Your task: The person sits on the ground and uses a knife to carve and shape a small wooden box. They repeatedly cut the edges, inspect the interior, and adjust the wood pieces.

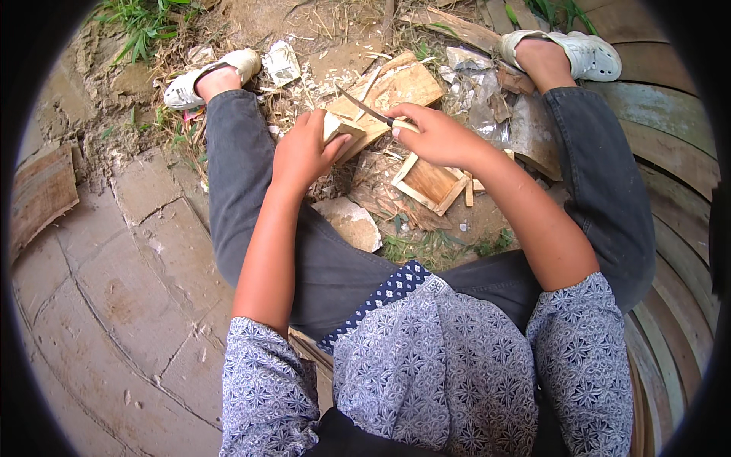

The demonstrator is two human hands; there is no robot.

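Note:
My left hand [303, 152] is closed around a small pale piece of wood [346, 128], holding it over a thick wooden board [403, 82] on the ground. In my right hand [440, 137] is a knife [364, 105], gripped by its light handle. Its dark narrow blade points up and to the left, above the board and just beyond the wood piece. I cannot tell whether the blade touches the wood. Below my right hand lies a small shallow wooden box [431, 184] with pale raised edges.
Wood shavings and scraps lie around the board, with crumpled clear plastic [481, 107] on its right. A round pale slab [350, 223] sits near my left knee. Slatted wood [670, 129] curves along the right; paving [114, 282] spreads left. My shoes [221, 75] flank the work spot.

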